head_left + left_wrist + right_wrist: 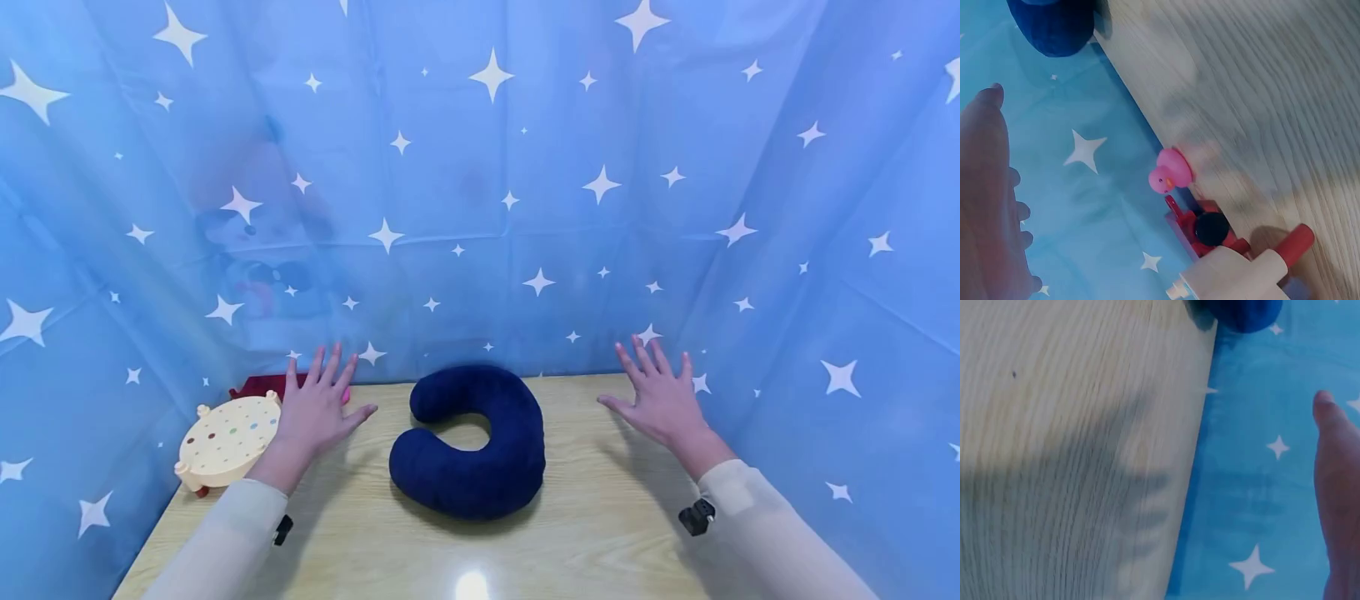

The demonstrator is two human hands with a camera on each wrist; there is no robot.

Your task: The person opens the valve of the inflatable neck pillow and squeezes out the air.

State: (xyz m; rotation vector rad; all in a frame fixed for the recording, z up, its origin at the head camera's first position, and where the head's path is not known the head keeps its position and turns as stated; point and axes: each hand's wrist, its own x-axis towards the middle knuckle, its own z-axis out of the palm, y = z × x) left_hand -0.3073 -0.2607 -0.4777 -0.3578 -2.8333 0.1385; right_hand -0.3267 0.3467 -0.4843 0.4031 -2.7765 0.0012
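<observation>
A navy blue U-shaped neck pillow (pixel 510 442) lies on the wooden table, its opening facing left. To its left my left hand (pixel 311 408) hovers with fingers spread, holding nothing. On the other side my right hand (pixel 663 404) is likewise spread in the air, apart from the pillow. In the left wrist view the left hand (pixel 988 206) shows at the left edge, with part of the neck pillow (pixel 1054 25) at the top. The right wrist view has the right hand (pixel 1338 481) at its right edge and a bit of the pillow (pixel 1247 312) above.
A cream round stool-like piece with short legs (pixel 232 437) sits at the table's left. Behind it is a dark red object (pixel 258 385), partly hidden. A pink rubber duck (pixel 1172 170) stands near the back edge. Blue star-patterned curtain (pixel 450 192) surrounds the table (pixel 592 533).
</observation>
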